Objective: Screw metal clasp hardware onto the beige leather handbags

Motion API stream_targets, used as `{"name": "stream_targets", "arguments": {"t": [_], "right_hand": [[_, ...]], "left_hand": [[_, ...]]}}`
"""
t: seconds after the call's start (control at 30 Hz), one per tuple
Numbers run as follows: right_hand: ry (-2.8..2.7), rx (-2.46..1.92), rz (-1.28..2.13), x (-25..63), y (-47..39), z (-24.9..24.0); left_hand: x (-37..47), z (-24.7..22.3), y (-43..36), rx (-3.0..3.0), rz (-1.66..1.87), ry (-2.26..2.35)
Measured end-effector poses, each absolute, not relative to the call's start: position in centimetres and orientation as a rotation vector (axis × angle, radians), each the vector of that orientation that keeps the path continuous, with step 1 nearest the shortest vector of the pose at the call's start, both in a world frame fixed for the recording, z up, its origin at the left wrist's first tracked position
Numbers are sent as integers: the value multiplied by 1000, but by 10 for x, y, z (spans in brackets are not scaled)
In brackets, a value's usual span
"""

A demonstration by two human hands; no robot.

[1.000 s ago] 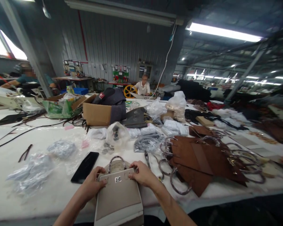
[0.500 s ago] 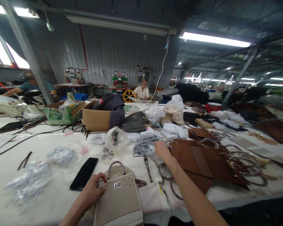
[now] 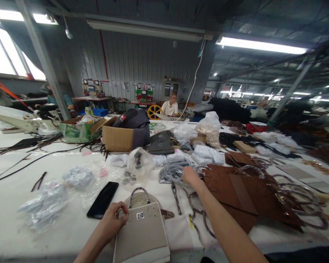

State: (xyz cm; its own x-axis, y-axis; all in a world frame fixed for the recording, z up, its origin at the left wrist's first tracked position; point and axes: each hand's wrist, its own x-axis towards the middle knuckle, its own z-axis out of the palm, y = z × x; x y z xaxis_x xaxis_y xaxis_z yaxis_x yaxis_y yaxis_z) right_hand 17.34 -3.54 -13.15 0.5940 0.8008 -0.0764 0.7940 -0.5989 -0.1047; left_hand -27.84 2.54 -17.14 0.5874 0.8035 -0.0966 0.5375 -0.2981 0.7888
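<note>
My left hand [image 3: 113, 221] pinches the upper left edge of a small beige handbag [image 3: 142, 232], thumb on the front panel. The handbag has a silver metal fitting and a wrapped handle [image 3: 138, 190] standing up behind its top edge. Farther forward, my right hand [image 3: 191, 176] is closed at the right side of a clear plastic bag [image 3: 171, 171] with dark grey pieces inside; its fingertips are partly hidden. Between the hands lies a metal hand tool [image 3: 176, 197]. Left of the handbag is a black phone [image 3: 102, 200].
Brown leather bag pieces [image 3: 235, 190] with looped handles lie at right. Crumpled plastic packets [image 3: 45, 204] are at left. A cardboard box [image 3: 117, 137] and a green box [image 3: 78, 130] stand farther back. Across the table sits a person [image 3: 170, 106] near a yellow wheel [image 3: 155, 112].
The view has swung slightly left, so everything sits farther right in the picture. My left hand keeps its pinch on the handbag. My right hand stays at the plastic bag, whose film has shifted.
</note>
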Motion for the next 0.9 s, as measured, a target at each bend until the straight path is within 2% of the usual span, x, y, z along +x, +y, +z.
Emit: {"name": "stream_targets", "arguments": {"t": [0.53,0.9], "right_hand": [[-1300,-2680,179,166,-51,-145],[-1211,-2337,191,189,-63,-135]], "left_hand": [[-279,-168,16,1933,493,1112],[-281,-170,15,1922,522,1097]]}}
